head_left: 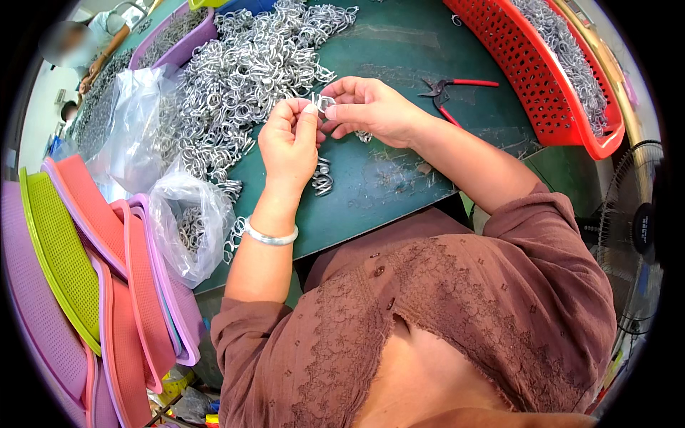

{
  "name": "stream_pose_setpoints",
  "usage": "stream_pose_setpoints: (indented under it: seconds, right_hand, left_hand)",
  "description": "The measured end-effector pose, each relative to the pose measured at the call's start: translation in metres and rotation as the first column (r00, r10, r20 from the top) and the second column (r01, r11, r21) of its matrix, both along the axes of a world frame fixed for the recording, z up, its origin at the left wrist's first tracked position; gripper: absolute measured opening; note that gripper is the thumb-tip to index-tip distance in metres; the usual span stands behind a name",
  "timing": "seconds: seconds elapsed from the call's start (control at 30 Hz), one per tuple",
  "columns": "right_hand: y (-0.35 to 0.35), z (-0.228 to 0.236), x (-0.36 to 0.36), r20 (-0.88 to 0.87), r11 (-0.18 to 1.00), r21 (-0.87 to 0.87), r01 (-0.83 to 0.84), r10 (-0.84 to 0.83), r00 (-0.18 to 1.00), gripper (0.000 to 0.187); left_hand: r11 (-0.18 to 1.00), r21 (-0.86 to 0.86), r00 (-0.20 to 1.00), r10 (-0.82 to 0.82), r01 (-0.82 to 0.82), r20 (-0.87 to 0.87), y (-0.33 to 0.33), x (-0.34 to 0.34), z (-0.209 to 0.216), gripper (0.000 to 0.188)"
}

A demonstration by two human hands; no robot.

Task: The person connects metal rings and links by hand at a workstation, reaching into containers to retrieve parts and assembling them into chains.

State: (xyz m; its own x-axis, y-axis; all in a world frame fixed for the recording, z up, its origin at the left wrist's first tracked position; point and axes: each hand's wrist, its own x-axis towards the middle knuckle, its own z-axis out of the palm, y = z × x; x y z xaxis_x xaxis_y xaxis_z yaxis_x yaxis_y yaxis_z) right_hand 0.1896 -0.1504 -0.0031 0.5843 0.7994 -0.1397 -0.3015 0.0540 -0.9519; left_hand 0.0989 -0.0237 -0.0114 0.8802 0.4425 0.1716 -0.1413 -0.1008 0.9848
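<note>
My left hand [291, 143] and my right hand [377, 113] meet over the green table, fingertips pinched together. Between them is a small silvery metal ring [323, 103], gripped from both sides; its finer shape is partly hidden by the fingers. A short row of similar rings [322, 178] lies on the table just below my left hand. A few more rings [364, 136] show under my right hand. Beyond my hands spreads a large heap of metal rings [246, 68]. Cutting pliers [446, 89] with red handles lie with jaws apart to the right.
A red perforated basket [524, 71] of metal pieces stands at the right. On the left are a clear plastic bag [187, 235] with rings inside, stacked coloured baskets [68, 264] and a purple basket [203, 34]. A fan [642, 228] stands far right. Another person works at upper left.
</note>
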Motion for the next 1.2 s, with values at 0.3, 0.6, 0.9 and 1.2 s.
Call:
stream_pose_setpoints:
  seconds: [0.3,0.6,0.9,1.2]
  right_hand:
    - [0.0,0.0,0.002,0.263,0.997,-0.055,0.048,-0.032,0.964,0.032]
    - [0.001,-0.006,-0.004,0.884,0.957,0.0,0.291,-0.136,0.448,0.024]
    - [0.004,-0.004,0.002,0.977,0.965,0.207,0.162,-0.213,0.024,0.023]
    - [-0.014,0.004,0.036,0.997,0.906,0.048,0.42,-0.066,0.03,0.02]
  left_hand:
    - [0.969,0.237,0.985,0.034,-0.074,0.169,0.004,0.005,-0.012,0.007]
    - [0.929,-0.36,0.996,-0.089,0.081,-0.004,0.002,0.002,-0.001,0.007]
    - [0.806,-0.547,0.952,-0.303,0.228,-0.051,0.013,-0.001,0.004,0.008]
    - [0.958,-0.222,0.981,-0.193,0.18,-0.037,0.015,-0.001,0.0,0.008]
